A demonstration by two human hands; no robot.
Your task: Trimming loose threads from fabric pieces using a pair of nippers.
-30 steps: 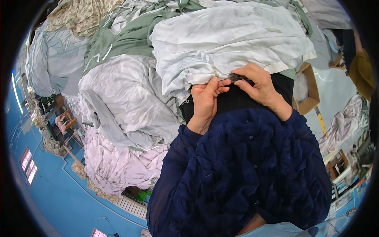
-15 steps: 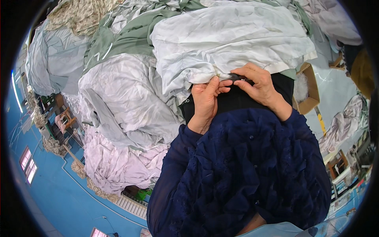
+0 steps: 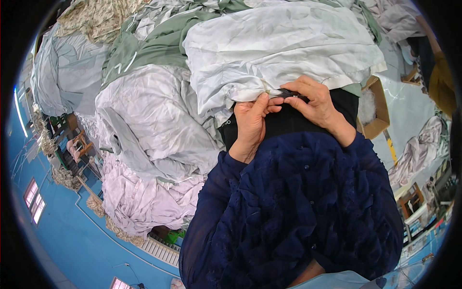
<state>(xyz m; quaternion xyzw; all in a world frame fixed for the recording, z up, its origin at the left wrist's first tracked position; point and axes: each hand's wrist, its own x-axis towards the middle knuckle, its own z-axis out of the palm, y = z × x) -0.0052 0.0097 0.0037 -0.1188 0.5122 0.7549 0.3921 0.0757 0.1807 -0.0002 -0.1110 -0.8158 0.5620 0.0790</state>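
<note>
A white, faintly leaf-patterned cloth (image 3: 284, 43) lies spread in front of me, its near edge over my lap. My left hand (image 3: 251, 120) is closed, pinching that edge between thumb and fingers. In my right hand (image 3: 315, 106), also closed, is a small black tool (image 3: 288, 94) that looks like thread snips. Its tip meets the cloth's edge right beside my left thumb. Fingers hide most of the tool, so whether its blades are apart cannot be seen.
Heaped white fabric (image 3: 159, 120), pinkish fabric (image 3: 149, 197) and green fabric (image 3: 154, 41) lie to the left. An open cardboard box (image 3: 380, 108) with white scraps stands on the right. At far right, a person in a brown garment (image 3: 443, 82) is partly visible.
My hands stay nearly in place at the cloth's edge, the right shifting very slightly. At the far right, the other person's arm has come into view and the pale fabric there has moved.
</note>
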